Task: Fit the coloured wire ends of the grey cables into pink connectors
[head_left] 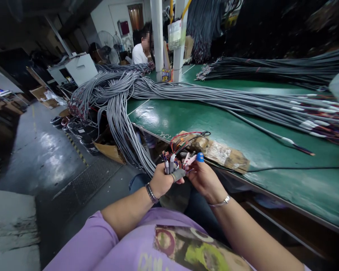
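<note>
My left hand [164, 181] is closed around the ends of several grey cables [139, 152], a grey cover on its thumb. White sleeves [172, 162] and fanned thin coloured wires [166, 155] stick up from the grip. My right hand [206, 178], with a blue fingertip cover [199, 157] on one digit, meets it from the right. Its fingers are pinched at the thin wire ends, partly hidden. A pale pink clip-like piece [189, 160] sits between the hands; which hand bears it I cannot tell.
A taped wooden block [223, 154] with red and black leads lies at the green table's [274, 171] front edge. Long grey cable bundles [192, 92] cross the table; one hangs over its left end. Dark bundles [260, 69] lie behind. A person [139, 52] sits beyond the post [157, 41].
</note>
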The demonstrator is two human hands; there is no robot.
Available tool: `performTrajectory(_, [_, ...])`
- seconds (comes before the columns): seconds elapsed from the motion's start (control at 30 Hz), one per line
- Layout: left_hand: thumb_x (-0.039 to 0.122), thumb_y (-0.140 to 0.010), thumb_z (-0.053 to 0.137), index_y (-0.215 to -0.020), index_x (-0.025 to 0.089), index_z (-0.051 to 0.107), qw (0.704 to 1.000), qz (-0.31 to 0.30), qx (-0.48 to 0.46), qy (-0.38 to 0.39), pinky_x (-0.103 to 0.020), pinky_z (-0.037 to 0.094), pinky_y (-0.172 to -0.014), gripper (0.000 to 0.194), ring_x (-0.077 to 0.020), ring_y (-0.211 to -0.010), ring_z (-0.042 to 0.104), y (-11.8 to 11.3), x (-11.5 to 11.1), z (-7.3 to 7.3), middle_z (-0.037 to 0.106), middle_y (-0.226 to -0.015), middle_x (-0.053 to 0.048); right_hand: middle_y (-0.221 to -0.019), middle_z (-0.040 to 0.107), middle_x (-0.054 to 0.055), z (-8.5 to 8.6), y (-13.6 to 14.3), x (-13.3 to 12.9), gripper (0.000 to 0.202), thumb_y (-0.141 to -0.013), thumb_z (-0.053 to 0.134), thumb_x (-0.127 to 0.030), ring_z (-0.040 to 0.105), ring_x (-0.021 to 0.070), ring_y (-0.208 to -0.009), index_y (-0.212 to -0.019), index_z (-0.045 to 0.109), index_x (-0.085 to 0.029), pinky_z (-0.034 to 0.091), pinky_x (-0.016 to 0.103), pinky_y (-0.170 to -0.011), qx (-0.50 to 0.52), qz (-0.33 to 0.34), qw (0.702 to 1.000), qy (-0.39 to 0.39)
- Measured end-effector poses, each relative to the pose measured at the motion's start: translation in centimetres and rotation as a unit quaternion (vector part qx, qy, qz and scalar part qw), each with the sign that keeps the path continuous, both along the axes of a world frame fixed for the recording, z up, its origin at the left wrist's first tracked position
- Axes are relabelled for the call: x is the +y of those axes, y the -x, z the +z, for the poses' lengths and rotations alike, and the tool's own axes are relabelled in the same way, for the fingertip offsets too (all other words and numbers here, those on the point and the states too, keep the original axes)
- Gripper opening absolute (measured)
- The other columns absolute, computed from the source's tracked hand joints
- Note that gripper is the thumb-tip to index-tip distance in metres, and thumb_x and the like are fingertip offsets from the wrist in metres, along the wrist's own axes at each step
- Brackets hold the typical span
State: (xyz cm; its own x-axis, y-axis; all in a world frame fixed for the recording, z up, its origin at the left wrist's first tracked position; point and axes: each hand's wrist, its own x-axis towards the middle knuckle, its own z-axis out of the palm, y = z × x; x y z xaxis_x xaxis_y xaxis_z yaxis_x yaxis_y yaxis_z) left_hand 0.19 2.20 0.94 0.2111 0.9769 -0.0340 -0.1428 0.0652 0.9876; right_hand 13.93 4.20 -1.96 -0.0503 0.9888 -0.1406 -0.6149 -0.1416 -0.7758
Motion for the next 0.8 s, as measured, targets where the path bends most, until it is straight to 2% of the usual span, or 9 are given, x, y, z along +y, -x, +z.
performTrajectory(0.3, [0.044,-0.062,0.078,-0.057,0.010,0.062,1.000,0.004,0.018,0.012,-0.025,0.049,-0.050,0.038,-0.0105,-0.045,0.055,-0.2,0.0,0.0,0.060,-0.049,-0.003,-0.064,0.063,0.000,0.2,0.7,0.6,0.037,-0.068,0.074,-0.055,0.052,0.0126,-0.057,-0.070,0.067,-0.019,0.046,0.027,-0.056,0.097,-0.035,0.994,0.031])
performTrajectory(0.57, [0.046,-0.064,0.077,-0.056,0.011,0.063,1.000,0.010,0.012,-0.003,-0.024,0.050,-0.052,0.038,-0.0112,-0.047,0.057,0.5,-0.7,0.1,0.062,-0.051,-0.004,-0.069,0.065,0.000,0.0,-0.4,-0.8,0.044,-0.069,0.067,-0.065,0.054,0.0118,-0.057,-0.077,0.067,-0.022,0.049,0.026,-0.057,0.102,0.046,0.992,0.052])
performTrajectory(0.7, [0.050,-0.064,0.075,-0.056,0.012,0.063,0.999,0.010,0.031,-0.015,-0.025,0.051,-0.054,0.041,-0.0121,-0.049,0.058,0.9,-1.4,0.3,0.063,-0.052,-0.004,-0.071,0.066,0.001,-0.1,-0.7,-2.3,0.041,-0.067,0.070,-0.062,0.057,0.0130,-0.059,-0.074,0.067,-0.021,0.050,0.028,-0.062,0.061,0.104,0.991,0.049])
performTrajectory(0.8, [0.050,-0.064,0.075,-0.056,0.012,0.064,0.999,-0.003,0.046,-0.024,-0.024,0.050,-0.054,0.040,-0.0118,-0.050,0.058,1.0,-1.5,0.3,0.063,-0.053,-0.004,-0.065,0.065,0.002,0.5,-0.6,-3.3,0.035,-0.069,0.073,-0.054,0.059,0.0155,-0.062,-0.073,0.065,-0.020,0.048,0.029,-0.062,0.002,0.141,0.990,0.004])
